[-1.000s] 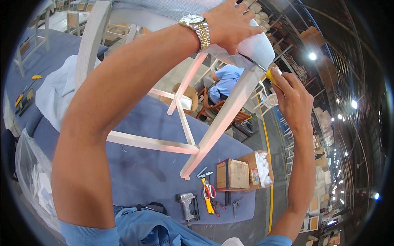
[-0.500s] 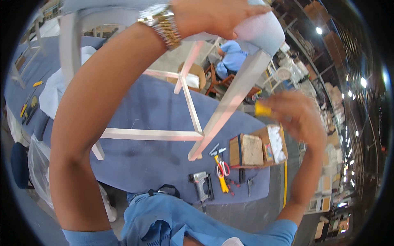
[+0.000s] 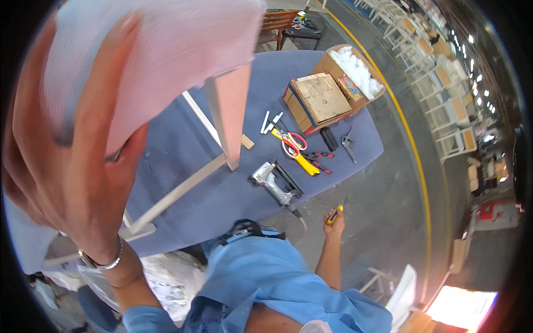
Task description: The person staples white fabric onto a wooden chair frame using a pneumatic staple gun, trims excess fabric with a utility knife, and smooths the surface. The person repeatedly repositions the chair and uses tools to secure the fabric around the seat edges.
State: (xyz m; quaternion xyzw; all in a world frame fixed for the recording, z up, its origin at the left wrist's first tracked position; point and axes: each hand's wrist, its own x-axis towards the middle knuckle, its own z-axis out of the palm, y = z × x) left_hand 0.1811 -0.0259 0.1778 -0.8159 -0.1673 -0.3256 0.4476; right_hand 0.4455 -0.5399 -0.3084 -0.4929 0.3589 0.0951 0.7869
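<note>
At the left, my left hand [image 3: 78, 166], with a bracelet-like watch [image 3: 105, 261] on its wrist, lies with spread fingers on a pale fabric-covered seat [image 3: 183, 44]. Beneath that seat, a white wooden leg [image 3: 229, 111] and rails [image 3: 177, 188] reach down to the blue-covered table [image 3: 211, 194]. Low on the right, beyond the table's near edge, my right hand [image 3: 334, 220] is closed round a yellow-handled tool [image 3: 335, 215]. Its thin dark shaft points up and away; the exact kind is too small to tell.
A nail gun [image 3: 275, 182] with a hose lies near the table's front edge. Beyond it are red-handled scissors [image 3: 294, 144], a yellow cutter [image 3: 304, 164], red-handled pliers [image 3: 320, 161] and a clamp-like metal tool [image 3: 348, 145]. Cardboard boxes [image 3: 316, 100] stand at the far right corner.
My right hand has dropped from beside the chair leg to low at my right, still holding the yellow-handled tool. The seat and my left hand now appear larger and farther left.
</note>
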